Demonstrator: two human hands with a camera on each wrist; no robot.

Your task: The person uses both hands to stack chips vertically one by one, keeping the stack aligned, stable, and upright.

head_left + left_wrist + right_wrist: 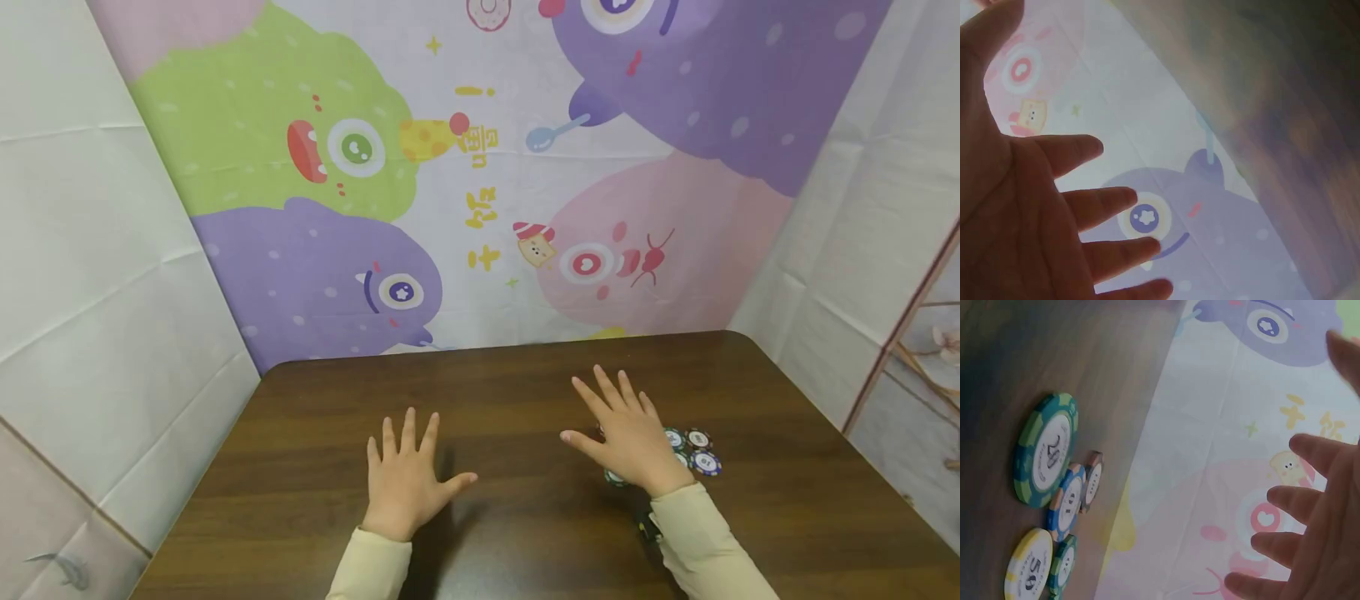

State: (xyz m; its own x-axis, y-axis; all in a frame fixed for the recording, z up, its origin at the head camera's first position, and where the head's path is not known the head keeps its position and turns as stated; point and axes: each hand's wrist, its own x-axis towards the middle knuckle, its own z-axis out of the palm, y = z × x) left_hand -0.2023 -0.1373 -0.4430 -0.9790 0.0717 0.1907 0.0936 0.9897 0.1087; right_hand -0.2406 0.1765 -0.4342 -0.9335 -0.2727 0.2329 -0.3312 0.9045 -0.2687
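Note:
Both hands are held over a dark brown table (517, 517) with fingers spread and nothing in them. My left hand (405, 487) is over the left half, its palm facing the camera in the left wrist view. My right hand (633, 442) is above a group of poker chips and hides part of it in the head view. A blue chip (706, 462) and a black chip (699, 438) show beside the hand. In the right wrist view lie a green chip (1046, 450), a blue and orange chip (1065, 502), a yellow chip (1029, 565) and smaller ones behind.
Under the right sleeve is a small dark object (647, 527), mostly covered. A cloth backdrop (480, 317) with cartoon monsters hangs behind the table's far edge. Pale panels (112, 250) stand at both sides.

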